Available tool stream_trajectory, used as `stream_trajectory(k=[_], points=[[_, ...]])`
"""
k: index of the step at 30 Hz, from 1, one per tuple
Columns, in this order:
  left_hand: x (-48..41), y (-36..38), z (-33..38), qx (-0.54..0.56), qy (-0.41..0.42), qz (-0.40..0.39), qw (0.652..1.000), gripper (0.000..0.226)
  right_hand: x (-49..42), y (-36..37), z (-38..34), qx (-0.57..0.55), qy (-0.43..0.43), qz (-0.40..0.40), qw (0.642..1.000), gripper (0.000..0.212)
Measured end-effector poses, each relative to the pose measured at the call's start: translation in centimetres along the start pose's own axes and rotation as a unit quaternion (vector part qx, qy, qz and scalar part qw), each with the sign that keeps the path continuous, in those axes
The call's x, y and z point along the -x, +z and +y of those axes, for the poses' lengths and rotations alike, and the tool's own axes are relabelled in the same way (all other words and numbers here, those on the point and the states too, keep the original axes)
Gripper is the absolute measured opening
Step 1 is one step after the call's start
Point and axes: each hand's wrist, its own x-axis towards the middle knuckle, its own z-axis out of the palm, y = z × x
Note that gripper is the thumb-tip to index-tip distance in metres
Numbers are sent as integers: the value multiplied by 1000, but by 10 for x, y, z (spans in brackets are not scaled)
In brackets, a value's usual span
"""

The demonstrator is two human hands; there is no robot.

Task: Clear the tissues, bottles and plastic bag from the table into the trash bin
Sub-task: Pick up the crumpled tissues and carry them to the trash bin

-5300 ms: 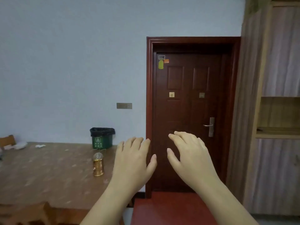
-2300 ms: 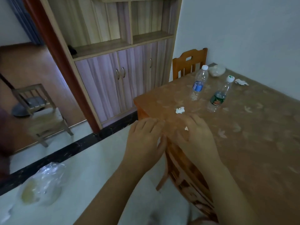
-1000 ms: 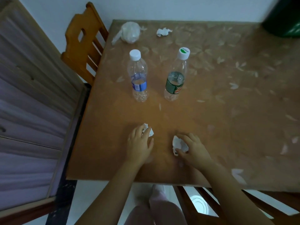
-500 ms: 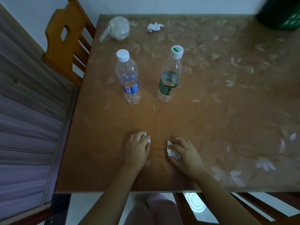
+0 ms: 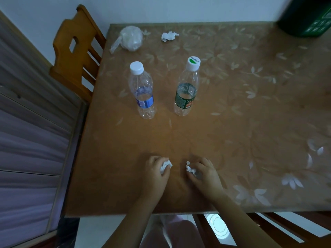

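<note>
My left hand grips a crumpled white tissue near the table's front edge. My right hand pinches a second crumpled tissue beside it. Further back stand two upright clear bottles: one with a blue label and one with a green label. A third tissue lies at the far edge. A bunched clear plastic bag sits at the far left corner. The dark green trash bin shows at the top right corner.
The brown table has a leaf-patterned cover. A wooden chair stands against its left side, next to a cabinet. Another chair's slats show under the front edge at lower right.
The view swung from the door to the table. Both hands came down on two tissues near the front edge and closed their fingers round them.
</note>
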Motion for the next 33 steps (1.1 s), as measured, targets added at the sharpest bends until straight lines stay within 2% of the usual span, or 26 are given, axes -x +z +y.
stream_trajectory(k=[6, 9, 10, 14, 22, 26, 29, 33], points=[[10, -16, 17, 47, 20, 26, 998, 18, 4, -9, -23, -57, 40, 37, 997, 8], [15, -30, 29, 58, 41, 26, 997, 19, 7, -22, -45, -81, 32, 79, 993, 41], [16, -35, 34, 64, 54, 30, 996, 19, 8, -28, -53, -83, 29, 92, 992, 45], [21, -59, 61, 85, 118, 32, 989, 23, 13, -54, -83, -90, 22, 132, 987, 24], [63, -98, 113, 145, 218, -9, 965, 24, 63, -106, -137, -117, -53, 243, 961, 18], [91, -102, 130, 201, 222, -68, 952, 23, 103, -123, -147, -105, -62, 290, 949, 31], [110, -98, 138, 211, 228, -134, 941, 21, 130, -135, -147, -98, -50, 317, 942, 23], [132, -85, 152, 187, 268, -181, 928, 21, 165, -152, -142, -93, -36, 361, 927, 4]])
